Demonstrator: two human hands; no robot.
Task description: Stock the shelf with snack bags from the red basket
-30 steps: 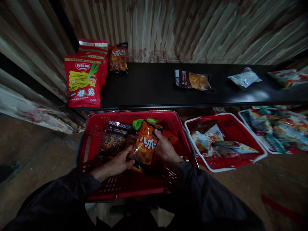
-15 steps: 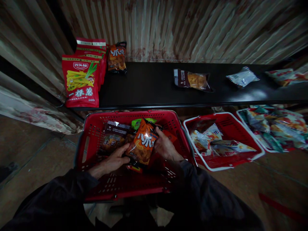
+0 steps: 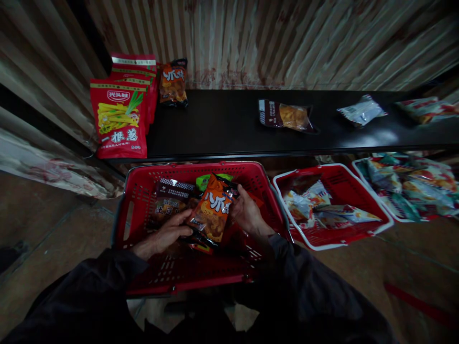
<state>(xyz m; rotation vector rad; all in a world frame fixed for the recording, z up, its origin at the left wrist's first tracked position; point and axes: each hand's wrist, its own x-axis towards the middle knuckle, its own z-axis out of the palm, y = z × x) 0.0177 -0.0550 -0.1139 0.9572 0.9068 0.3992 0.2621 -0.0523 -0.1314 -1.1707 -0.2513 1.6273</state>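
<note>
Both hands hold an orange and black snack bag over the large red basket. My left hand grips its lower left edge, with the fingertips partly behind it. On the upper right edge, my right hand pinches the bag between thumb and fingers. A dark brown snack bag lies in the basket to the left, and a green packet shows behind the held bag. Other packets underneath are partly hidden.
On the black shelf stand red snack bags and another orange bag. A brown bag and a silvery bag lie farther right. Two white-rimmed baskets, one nearer and one farther, hold more bags.
The held orange bag has tilted slightly, and more of its lower front shows. Both hands have stayed on it with only small shifts.
</note>
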